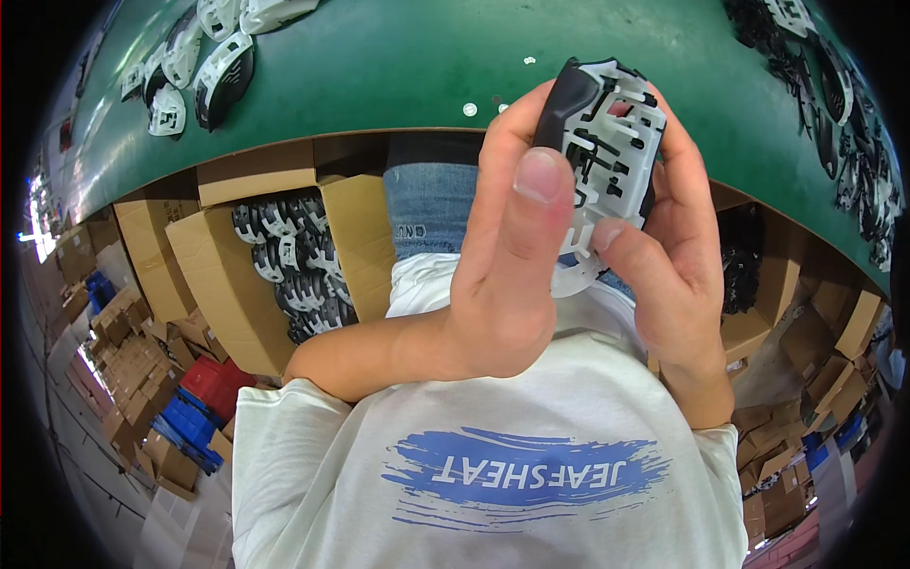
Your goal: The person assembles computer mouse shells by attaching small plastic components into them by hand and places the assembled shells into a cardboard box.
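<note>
Up close in front of me is a plastic mouse shell (605, 156), with a white ribbed inside facing me, black clips and a dark outer side. My left hand (509, 251) grips its left edge, the thumb pressed along the dark side. Around the right edge wraps my right hand (675, 251), its thumb on the lower white part. The fingers behind the shell are partly hidden.
A green table (398, 71) curves across the top, with white and black shells (225, 81) at far left and black parts (834, 104) at right. Below its edge, a cardboard box (227, 294) of similar shells stands left; another box (782, 270) with black parts stands right.
</note>
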Motion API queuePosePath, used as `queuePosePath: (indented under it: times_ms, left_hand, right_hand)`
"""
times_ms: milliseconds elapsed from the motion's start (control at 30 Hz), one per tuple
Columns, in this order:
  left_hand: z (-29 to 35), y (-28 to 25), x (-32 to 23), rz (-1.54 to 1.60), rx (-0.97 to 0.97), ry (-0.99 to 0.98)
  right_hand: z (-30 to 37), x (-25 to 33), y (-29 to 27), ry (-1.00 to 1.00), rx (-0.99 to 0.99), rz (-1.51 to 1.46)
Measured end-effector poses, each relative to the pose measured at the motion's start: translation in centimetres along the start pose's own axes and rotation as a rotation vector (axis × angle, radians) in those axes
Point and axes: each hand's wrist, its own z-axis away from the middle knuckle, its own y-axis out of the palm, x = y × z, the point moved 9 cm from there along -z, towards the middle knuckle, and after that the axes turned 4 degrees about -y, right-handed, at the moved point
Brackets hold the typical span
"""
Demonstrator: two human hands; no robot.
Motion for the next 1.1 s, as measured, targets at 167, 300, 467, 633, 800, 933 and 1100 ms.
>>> queuePosePath:
  times_ms: [167, 300, 467, 633, 800, 933, 1100]
  left_hand:
    - [-0.1, -0.4, -0.9, -0.268, 0.107, 0.379]
    - [0.2, -0.3, -0.6, -0.437, 0.059, 0.397]
    - [-1.0, -1.5, 0.3, -0.555, 0.010, 0.380]
    - [-1.3, -2.3, 0.1, -0.602, -0.046, 0.339]
    - [0.0, -2.0, 0.6, -0.187, 0.168, 0.178]
    - [1.8, -3.5, 0.3, 0.048, 0.288, -0.108]
    - [7.2, -12.6, -2.8, -0.140, -0.029, -0.071]
  right_hand:
    - [-0.1, 0.5, -1.2, -0.098, -0.100, 0.032]
    - [-0.3, 0.8, -2.2, -0.229, -0.081, 0.288]
    - [-0.8, -0.4, -2.3, -0.142, -0.065, 0.373]
    - [-0.9, -0.1, -1.2, -0.255, -0.005, 0.514]
    - [-0.5, -0.5, 0.4, -0.168, -0.011, 0.211]
    - [-0.3, -0.4, 2.6, -0.114, 0.126, 0.513]
    - [-1.8, -3.1, 8.9, -0.079, 0.736, 0.481]
